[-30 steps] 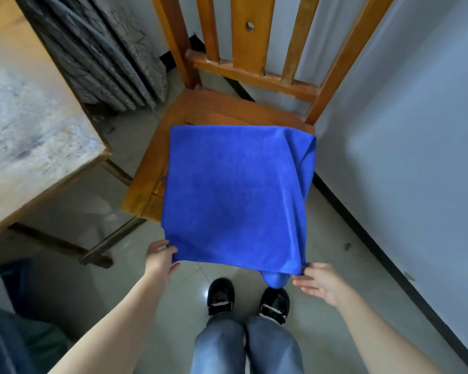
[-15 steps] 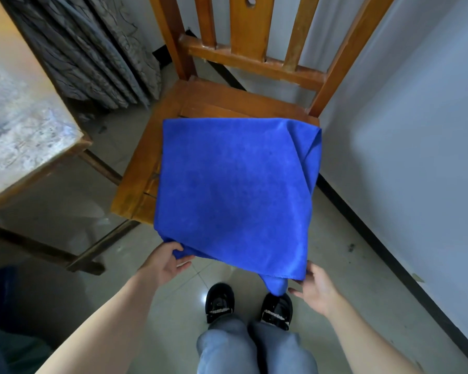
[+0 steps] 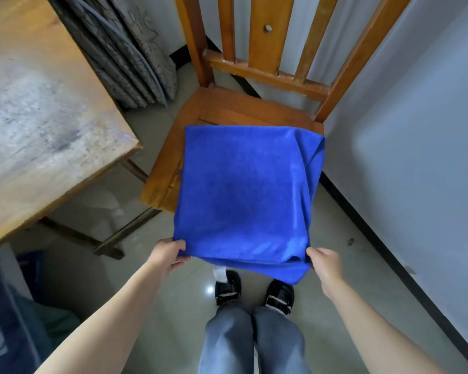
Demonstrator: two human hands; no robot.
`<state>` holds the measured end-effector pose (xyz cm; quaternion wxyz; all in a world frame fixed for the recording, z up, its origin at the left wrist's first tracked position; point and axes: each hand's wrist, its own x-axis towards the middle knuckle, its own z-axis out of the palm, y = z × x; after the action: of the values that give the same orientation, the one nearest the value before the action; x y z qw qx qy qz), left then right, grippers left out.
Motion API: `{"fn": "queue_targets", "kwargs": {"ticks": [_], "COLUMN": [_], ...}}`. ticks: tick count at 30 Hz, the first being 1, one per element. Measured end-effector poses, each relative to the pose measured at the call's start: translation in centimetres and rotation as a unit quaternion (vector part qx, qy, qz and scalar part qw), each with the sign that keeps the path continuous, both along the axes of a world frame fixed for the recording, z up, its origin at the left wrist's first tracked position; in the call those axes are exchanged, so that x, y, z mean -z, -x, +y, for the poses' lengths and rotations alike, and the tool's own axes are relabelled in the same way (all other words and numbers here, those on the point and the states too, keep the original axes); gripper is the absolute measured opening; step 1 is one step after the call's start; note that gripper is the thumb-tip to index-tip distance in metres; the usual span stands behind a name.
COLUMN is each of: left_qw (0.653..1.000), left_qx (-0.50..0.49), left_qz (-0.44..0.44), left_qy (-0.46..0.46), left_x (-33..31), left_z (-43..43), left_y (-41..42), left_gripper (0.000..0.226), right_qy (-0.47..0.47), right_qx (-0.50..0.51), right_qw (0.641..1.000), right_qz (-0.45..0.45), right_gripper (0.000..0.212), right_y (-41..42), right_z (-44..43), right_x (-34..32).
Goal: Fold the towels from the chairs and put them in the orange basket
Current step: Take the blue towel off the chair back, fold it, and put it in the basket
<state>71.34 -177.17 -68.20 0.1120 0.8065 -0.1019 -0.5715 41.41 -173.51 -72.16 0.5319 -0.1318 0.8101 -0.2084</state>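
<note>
A person's left hand and right hand, fingers clamped on its near corners, hold a folded blue towel over a wooden chair.

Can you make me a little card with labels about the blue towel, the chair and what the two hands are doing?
towel: blue towel, spread over the seat, near edge hanging off the front
chair: wooden chair, slatted back, next to the wall
left hand: left hand grips the towel's near left corner
right hand: right hand grips its near right corner
label: white tag hangs below the near edge
nearby: wooden table on the left, grey curtain beyond it
orange basket: not in view
</note>
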Motion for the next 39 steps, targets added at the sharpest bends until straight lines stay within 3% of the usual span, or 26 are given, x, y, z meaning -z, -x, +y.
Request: {"fn": "queue_targets", "kwargs": {"ticks": [3, 5, 8, 13, 18, 21, 24, 27, 29, 32, 35, 39], "left_qw": [0.999, 0.996, 0.985, 0.971, 0.994, 0.995, 0.986, 0.939, 0.929, 0.978, 0.999, 1.000], "left_qx": [-0.010, -0.038, -0.079, -0.107, -0.058, -0.061, -0.115, -0.260, -0.282, -0.148, -0.024, -0.022], "left_qz": [-0.008, 0.001, 0.019, 0.051, 0.010, 0.005, 0.072, 0.190, 0.215, 0.136, 0.039, -0.013], "left_qy": [0.039, 0.081, 0.155, 0.209, 0.092, 0.073, 0.098, 0.119, 0.108, 0.047, 0.009, -0.015], "left_x": [-3.0, -5.1, -8.4, -11.4, -7.6, -5.8, -5.5, -5.9, -5.6, -3.4, -0.6, 2.2], "left_z": [-2.3, -4.6, -8.4, -11.7, -8.5, -7.0, -7.1, -7.3, -7.0, -5.1, -3.5, -3.1], "left_y": [0.9, 1.5, 1.6, 0.4, -0.6, -1.2, -1.5, -2.4, -2.6, -2.8, -3.5, -3.5], "left_gripper": [0.009, 0.016, 0.009, 0.033, 0.024, 0.014, 0.020, 0.023, 0.021, 0.013, 0.008, 0.011], "right_qy": [0.057, 0.093, 0.169, 0.245, 0.121, 0.095, 0.116, 0.165, 0.161, 0.058, -0.081, -0.123], "right_qx": [0.027, 0.037, 0.065, 0.046, -0.003, 0.028, 0.059, 0.143, 0.164, 0.106, 0.023, -0.020], "right_qw": [0.998, 0.995, 0.983, 0.968, 0.991, 0.994, 0.991, 0.968, 0.958, 0.984, 0.994, 0.992], "right_qz": [0.012, 0.021, 0.010, 0.037, 0.064, 0.043, -0.007, -0.120, -0.172, -0.134, -0.067, -0.025], "right_gripper": [0.017, 0.005, 0.015, 0.017, 0.031, 0.024, 0.020, 0.016, 0.016, 0.012, 0.008, 0.037], "right_y": [0.5, 0.5, 0.6, 1.0, 0.7, 1.1, 2.0, 3.0, 3.5, 3.8, 3.7, 2.7], "right_z": [-3.0, -6.1, -10.7, -13.6, -10.0, -9.4, -10.3, -10.9, -10.5, -7.8, -4.6, -3.3], "right_x": [-3.2, -5.8, -9.6, -13.0, -8.0, -7.1, -7.9, -9.2, -9.3, -6.9, -3.3, 0.1]}}
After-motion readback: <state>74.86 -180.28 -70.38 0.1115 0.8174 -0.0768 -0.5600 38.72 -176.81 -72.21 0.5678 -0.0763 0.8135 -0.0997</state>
